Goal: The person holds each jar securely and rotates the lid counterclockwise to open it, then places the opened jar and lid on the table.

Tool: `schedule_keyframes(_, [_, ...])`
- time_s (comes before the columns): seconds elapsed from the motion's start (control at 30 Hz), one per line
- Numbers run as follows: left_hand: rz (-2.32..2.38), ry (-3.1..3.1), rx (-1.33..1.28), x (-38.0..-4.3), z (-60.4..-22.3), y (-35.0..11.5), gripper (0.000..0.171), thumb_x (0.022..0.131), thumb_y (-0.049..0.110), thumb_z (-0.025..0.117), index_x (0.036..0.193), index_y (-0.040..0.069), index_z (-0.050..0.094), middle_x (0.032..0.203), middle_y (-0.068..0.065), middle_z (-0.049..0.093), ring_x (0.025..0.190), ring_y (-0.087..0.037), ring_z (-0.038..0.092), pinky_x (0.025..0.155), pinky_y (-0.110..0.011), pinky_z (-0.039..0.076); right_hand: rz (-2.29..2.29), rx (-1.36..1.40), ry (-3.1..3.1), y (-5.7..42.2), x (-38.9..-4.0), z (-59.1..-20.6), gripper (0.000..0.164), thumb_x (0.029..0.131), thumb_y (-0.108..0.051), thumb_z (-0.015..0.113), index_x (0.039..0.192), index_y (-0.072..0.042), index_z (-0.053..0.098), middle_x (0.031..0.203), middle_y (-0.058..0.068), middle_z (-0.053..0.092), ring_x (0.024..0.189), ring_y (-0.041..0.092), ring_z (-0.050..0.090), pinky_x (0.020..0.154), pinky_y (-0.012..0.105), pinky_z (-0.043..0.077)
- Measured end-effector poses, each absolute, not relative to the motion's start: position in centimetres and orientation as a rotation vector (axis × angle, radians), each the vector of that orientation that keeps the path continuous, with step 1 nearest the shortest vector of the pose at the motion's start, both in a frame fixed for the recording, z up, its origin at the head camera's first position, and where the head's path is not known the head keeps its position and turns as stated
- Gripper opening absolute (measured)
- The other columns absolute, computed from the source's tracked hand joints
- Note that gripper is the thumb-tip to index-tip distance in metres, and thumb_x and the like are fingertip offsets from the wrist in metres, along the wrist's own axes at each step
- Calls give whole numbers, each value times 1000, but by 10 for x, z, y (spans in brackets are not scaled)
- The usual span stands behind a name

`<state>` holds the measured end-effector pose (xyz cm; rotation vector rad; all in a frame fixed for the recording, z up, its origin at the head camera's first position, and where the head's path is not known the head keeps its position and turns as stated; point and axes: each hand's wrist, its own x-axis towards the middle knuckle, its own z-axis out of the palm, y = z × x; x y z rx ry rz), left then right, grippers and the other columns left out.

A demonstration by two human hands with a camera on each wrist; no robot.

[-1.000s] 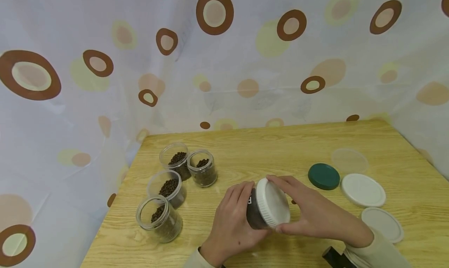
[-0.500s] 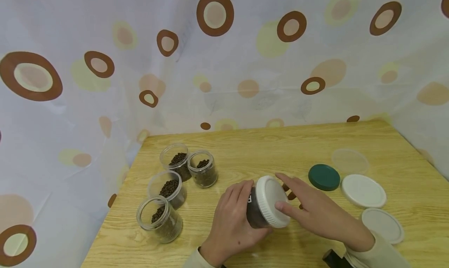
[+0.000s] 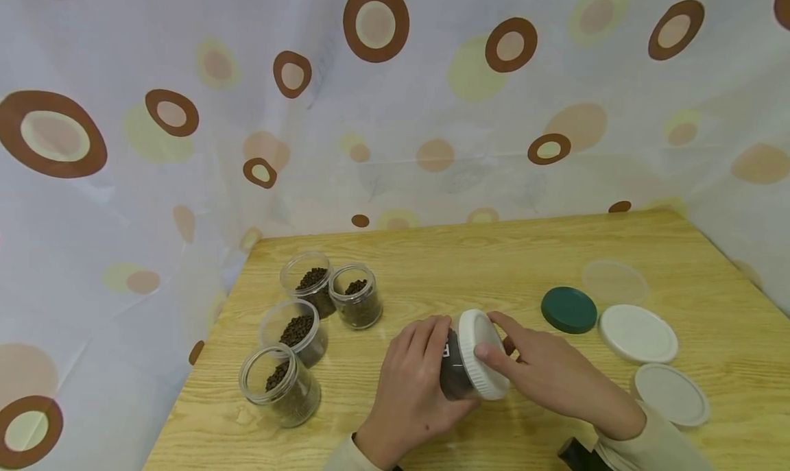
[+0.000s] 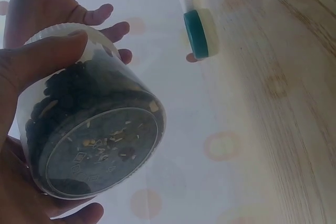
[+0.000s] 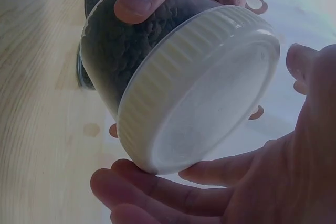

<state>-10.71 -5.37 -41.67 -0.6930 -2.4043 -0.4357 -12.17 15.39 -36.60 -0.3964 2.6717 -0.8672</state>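
My left hand grips a clear jar filled with dark beans, its fingers and thumb wrapped round the body. The jar is tipped on its side above the table, with its ribbed white lid facing right. In the left wrist view, the jar's bottom shows small pale bits among the dark contents. My right hand is at the lid with fingers spread. In the right wrist view, its fingers lie along the lid's edge, while the thumb stands apart from it.
Several open clear jars with dark beans stand at the left of the wooden table. At the right lie a green lid, a white lid, a paler lid and a translucent lid.
My right hand has loosened from the lid, its thumb moving off the lower rim to in front of the lid's face. The left hand keeps its grip; the jar has shifted slightly.
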Motion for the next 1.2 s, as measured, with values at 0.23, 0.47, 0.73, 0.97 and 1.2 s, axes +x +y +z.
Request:
schedule_keyframes(0.23, [-456, -2389, -713, -107, -417, -55, 96, 64, 60, 82, 137, 6, 52, 125, -6, 64, 113, -21, 62, 94, -35, 55, -917, -736, 2699, 162, -118, -367, 93, 88, -58, 66, 158, -14, 23, 138, 12, 55, 106, 17, 63, 75, 28, 53])
schedule_keyframes(0.47, [-562, -2418, -740, -105, -416, -56, 99, 63, 55, 85, 141, 7, 48, 127, -6, 62, 116, -21, 60, 97, -34, 55, -972, -1155, 2753, 165, -119, -370, 98, 79, -28, 79, 158, -26, 21, 153, 5, 40, 120, 19, 57, 84, 29, 55])
schedule_keyframes(0.73, [-577, -2471, -729, -104, -416, -57, 98, 62, 53, 86, 141, 7, 49, 130, -3, 61, 118, -19, 59, 98, -33, 54, -940, -1185, 2756, 167, -120, -372, 98, 82, -34, 79, 159, -24, 20, 153, 6, 40, 123, 21, 57, 87, 32, 55])
schedule_keyframes(0.97, [-617, -2492, -708, -103, -418, -60, 98, 62, 55, 86, 141, 11, 49, 129, -1, 62, 119, -16, 59, 98, -34, 54, -924, -1129, 2778, 169, -118, -374, 93, 88, -47, 71, 160, -21, 17, 155, 8, 40, 130, 26, 54, 93, 39, 55])
schedule_keyframes(1.2, [-629, -2507, -686, -104, -415, -61, 98, 60, 55, 86, 141, 12, 50, 130, -1, 62, 120, -17, 58, 99, -35, 53, -1017, -948, 2740, 169, -116, -373, 69, 101, -38, 55, 159, -21, 22, 154, 6, 43, 128, 24, 57, 92, 36, 55])
